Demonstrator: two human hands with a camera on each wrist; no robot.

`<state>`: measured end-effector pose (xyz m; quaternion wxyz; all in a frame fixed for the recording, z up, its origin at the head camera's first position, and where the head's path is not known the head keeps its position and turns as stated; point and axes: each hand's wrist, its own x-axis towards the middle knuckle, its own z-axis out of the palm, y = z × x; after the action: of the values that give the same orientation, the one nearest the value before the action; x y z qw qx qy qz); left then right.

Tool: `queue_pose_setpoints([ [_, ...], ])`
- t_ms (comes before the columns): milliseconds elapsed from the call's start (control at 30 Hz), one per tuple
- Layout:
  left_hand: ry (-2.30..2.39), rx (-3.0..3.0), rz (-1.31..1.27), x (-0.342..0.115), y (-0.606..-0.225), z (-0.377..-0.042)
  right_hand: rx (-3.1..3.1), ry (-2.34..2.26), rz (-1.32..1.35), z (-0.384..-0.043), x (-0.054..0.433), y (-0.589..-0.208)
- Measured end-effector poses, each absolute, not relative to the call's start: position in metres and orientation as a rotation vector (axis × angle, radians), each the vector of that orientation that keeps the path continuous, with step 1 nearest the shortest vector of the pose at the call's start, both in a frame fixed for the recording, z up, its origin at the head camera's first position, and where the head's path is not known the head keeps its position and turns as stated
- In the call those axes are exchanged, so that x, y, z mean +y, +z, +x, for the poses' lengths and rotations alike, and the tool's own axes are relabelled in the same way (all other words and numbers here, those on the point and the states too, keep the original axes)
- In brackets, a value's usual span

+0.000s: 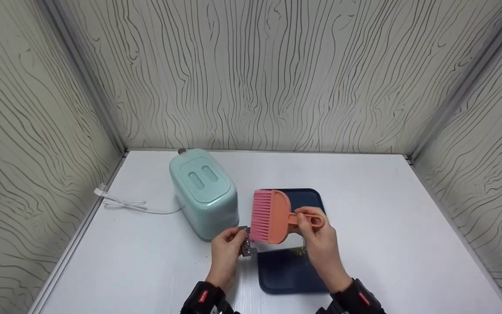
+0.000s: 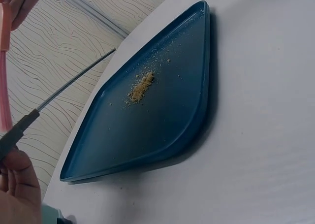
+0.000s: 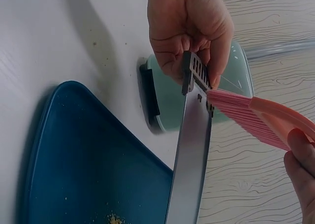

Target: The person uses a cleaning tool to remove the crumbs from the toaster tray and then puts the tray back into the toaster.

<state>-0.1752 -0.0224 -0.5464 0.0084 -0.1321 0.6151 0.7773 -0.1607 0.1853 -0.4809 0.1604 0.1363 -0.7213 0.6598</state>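
My left hand (image 1: 225,255) pinches the dark slotted end of a crumb tray (image 3: 189,160), a long thin metal plate that shows edge-on in the left wrist view. The plate is held up over a blue tray (image 1: 292,279). My right hand (image 1: 320,242) grips the handle of a small orange brush (image 1: 279,216) with pink bristles. In the right wrist view the bristle tips touch the crumb tray near its dark end. A small heap of tan crumbs (image 2: 141,87) lies on the blue tray, with finer bits scattered about it.
A mint-green toaster (image 1: 205,192) with a lid on top stands just left of the blue tray. Its white cord (image 1: 146,210) runs left to a plug (image 1: 100,192) by the table edge. A few crumbs (image 3: 95,43) dot the white table. Patterned panels (image 1: 251,78) enclose it.
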Motion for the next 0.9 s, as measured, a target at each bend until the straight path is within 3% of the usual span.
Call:
queue_pose_setpoints([
  [233, 2.436, 1.944, -0.416, -0.024, -0.549, -0.176, -2.061, 1.943, 0.408, -0.161, 0.18, -0.486],
  [900, 2.42, 1.977, -0.365, -0.03, -0.553, -0.177, -2.255, 1.569, 0.259, -0.164, 0.218, -0.498],
])
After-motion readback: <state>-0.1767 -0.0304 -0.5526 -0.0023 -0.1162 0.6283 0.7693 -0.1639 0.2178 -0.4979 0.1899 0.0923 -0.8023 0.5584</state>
